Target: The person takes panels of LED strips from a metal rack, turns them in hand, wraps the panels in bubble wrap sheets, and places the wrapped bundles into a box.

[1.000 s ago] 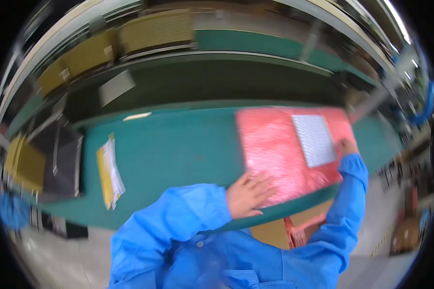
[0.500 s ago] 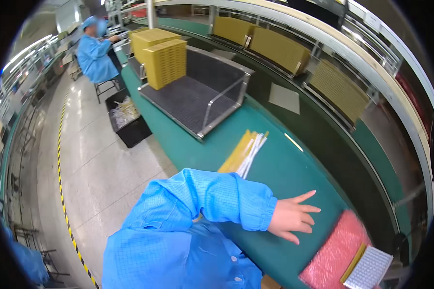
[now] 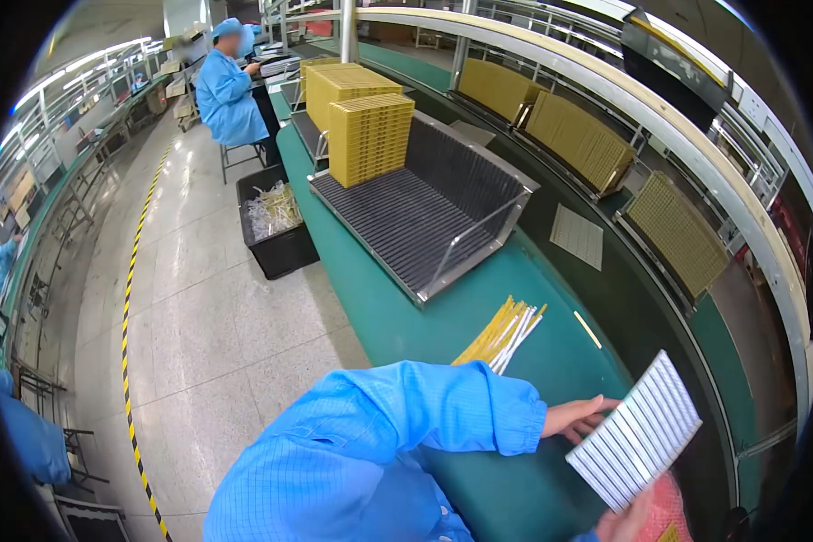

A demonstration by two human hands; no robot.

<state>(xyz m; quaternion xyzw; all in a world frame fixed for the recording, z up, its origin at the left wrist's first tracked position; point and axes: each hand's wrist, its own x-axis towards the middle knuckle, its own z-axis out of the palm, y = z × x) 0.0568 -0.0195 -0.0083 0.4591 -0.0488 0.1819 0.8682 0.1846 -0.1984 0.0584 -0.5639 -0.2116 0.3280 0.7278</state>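
A white, striped rectangular panel (image 3: pixel 639 432), like a circuit-board panel, is held tilted above the right end of the green table (image 3: pixel 479 452). My right hand (image 3: pixel 628 519), blurred, grips its lower edge near the bottom of the view. At the upper left edge of the panel is my left hand (image 3: pixel 576 417), its fingers bent and partly hidden behind the panel; it seems to hold that edge. Pink bubble wrap (image 3: pixel 667 506) lies under and beside my right hand, mostly covered. Yellow and white strips (image 3: pixel 506 334) lie in a bundle beyond my left sleeve.
A black ridged rack (image 3: pixel 397 212) carries stacked yellow panels (image 3: pixel 368 140). Behind it runs a dark conveyor (image 3: pixel 537 212) with a pale sheet (image 3: pixel 576 237) and more yellow panels (image 3: pixel 578 135). A black bin (image 3: pixel 285 257) of scraps stands on the floor. A co-worker (image 3: pixel 230 95) sits farther back.
The panel has been lifted off the pink bubble wrap, with my right hand now on it. My left hand, spread over the table before, has come to the panel's edge. The view has shifted.
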